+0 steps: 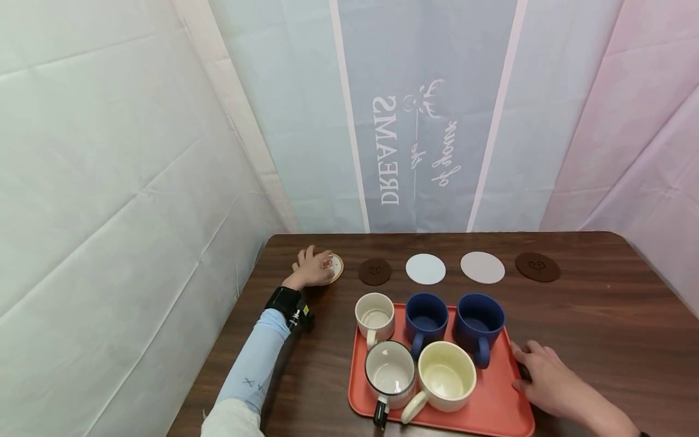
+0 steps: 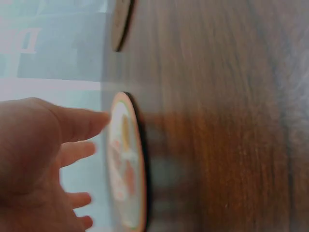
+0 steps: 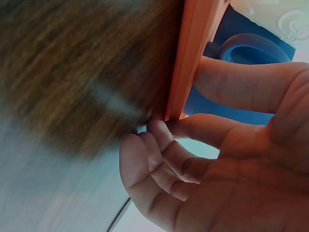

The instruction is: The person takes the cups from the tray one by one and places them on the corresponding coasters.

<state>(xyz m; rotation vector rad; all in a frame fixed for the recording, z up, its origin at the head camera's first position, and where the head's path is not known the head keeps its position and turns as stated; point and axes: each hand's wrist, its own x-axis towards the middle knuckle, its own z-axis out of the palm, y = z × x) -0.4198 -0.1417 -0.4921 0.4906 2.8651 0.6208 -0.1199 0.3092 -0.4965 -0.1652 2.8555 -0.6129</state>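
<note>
My left hand (image 1: pixel 311 268) reaches to the far left of the table, fingers spread, over a round coaster with a printed picture (image 1: pixel 333 267). In the left wrist view its thumb tip is right at the rim of that coaster (image 2: pixel 126 162). Beside the right side of the red tray (image 1: pixel 491 416), my right hand (image 1: pixel 551 379) touches the edge with thumb and index finger, the other fingers loosely bent. On the tray stand a small white mug (image 1: pixel 375 315), two dark blue mugs (image 1: pixel 426 321), a black-rimmed white mug (image 1: pixel 390 370) and a pale yellow mug (image 1: pixel 446 376).
Further coasters lie in a row along the back: a dark brown one (image 1: pixel 374 271), a white one (image 1: pixel 425 269), a light grey one (image 1: pixel 482 267) and another dark brown one (image 1: pixel 537 267). Behind the wooden table (image 1: pixel 611 315) hangs a printed curtain (image 1: pixel 426 60).
</note>
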